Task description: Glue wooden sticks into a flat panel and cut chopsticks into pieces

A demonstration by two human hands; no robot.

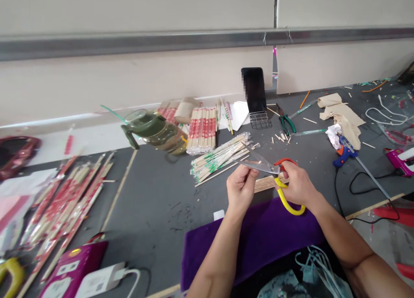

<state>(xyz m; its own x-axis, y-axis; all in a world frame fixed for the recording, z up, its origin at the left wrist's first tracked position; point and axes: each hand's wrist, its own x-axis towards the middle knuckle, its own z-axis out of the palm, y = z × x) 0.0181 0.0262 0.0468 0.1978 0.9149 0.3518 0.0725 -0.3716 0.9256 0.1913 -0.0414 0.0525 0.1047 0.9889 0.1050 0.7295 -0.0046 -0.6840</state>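
The right hand [296, 183] was clamped on the scissors [276, 169], fingers around the red and yellow handles, blades parted and pointing left. The left hand [242, 186] was pinched, thumb against fingers, right at the blades; whether anything sat in the pinch could not be told. The two hands were near each other but apart, above the near edge of a dark grey table [161, 190].

Between and below them lay a flat row of wooden sticks [268, 183], and nearer the body a purple cloth [271, 229] covered the table edge. Just beyond lay loose green-marked sticks [220, 158], with red-printed packets [202, 127] and a greenish jug [155, 130] behind. Small offcuts littered the surface around the green-handled pliers [286, 122].

Farther right were a blue glue gun [344, 153] and crumpled brown paper [349, 119]; far left, long red-marked sticks [64, 199]. A black phone [254, 89] leaned in a wire stand [260, 120] before pale wall panels [139, 82], crossed by a metal rail [145, 43].
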